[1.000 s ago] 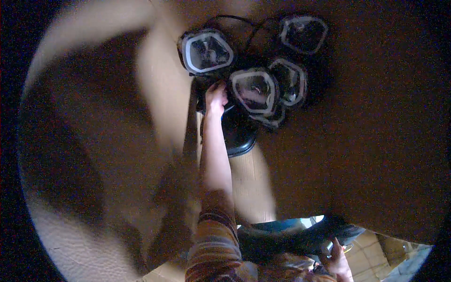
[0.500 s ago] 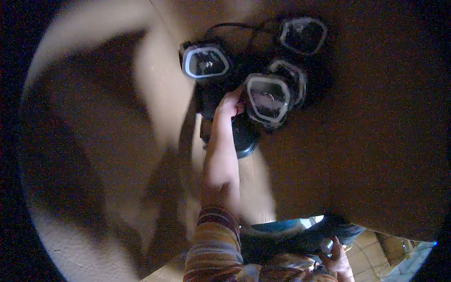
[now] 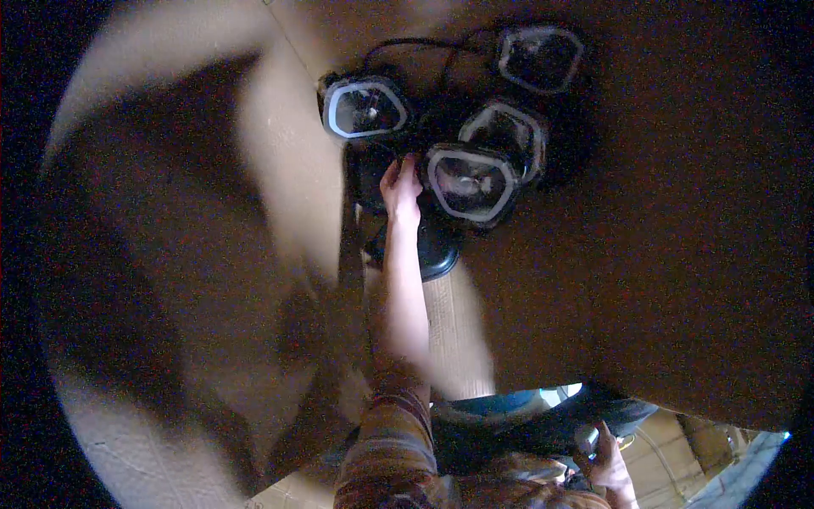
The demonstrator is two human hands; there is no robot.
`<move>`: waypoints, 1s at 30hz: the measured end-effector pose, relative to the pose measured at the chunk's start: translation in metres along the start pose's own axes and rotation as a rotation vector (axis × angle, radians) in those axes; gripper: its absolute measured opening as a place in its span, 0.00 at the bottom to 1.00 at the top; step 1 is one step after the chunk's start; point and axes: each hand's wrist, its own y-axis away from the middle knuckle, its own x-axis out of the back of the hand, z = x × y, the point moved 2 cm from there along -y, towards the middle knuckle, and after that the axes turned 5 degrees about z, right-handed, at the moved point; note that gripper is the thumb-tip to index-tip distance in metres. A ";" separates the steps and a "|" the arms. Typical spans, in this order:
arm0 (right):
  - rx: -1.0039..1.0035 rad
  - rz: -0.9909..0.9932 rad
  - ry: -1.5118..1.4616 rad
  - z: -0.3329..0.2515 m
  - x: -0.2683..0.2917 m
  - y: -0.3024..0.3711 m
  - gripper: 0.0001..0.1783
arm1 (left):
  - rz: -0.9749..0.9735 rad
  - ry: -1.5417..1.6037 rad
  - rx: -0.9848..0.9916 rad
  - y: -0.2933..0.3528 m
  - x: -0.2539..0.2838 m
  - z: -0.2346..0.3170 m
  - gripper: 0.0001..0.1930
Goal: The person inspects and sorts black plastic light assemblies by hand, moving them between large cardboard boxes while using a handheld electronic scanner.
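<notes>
Deep inside a cardboard box, my left hand has its fingers curled at the dark side of a black lamp with a clear, rounded-cornered lens. Shadow hides most of the grip. A similar lamp lies partly behind it, another is farther back, and one more rests at the left, its rim lit bluish. Below my wrist a round black part shows. Down at the lower right, outside the box, my right hand is closed around a small pale, shiny object whose kind I cannot make out.
Cardboard walls of the box surround the lamps, the right side in deep shadow. A thin black cable loops behind the lamps. Past the near edge are dark trousers and a tiled floor.
My left hand has shifted slightly left, and the nearest lamp has turned and moved left with it, uncovering more of the lamp behind. The right hand stays almost in place.
</notes>
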 end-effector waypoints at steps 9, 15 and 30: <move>0.088 0.048 -0.095 -0.008 -0.009 0.010 0.23 | -0.438 -0.398 -0.634 0.151 0.024 0.069 0.10; 0.216 0.069 0.019 0.011 -0.005 0.026 0.20 | -0.704 -0.656 -0.402 0.228 0.028 0.077 0.11; 0.427 0.083 -0.178 0.027 0.026 0.086 0.21 | -1.308 -0.470 -0.591 0.394 0.039 0.079 0.04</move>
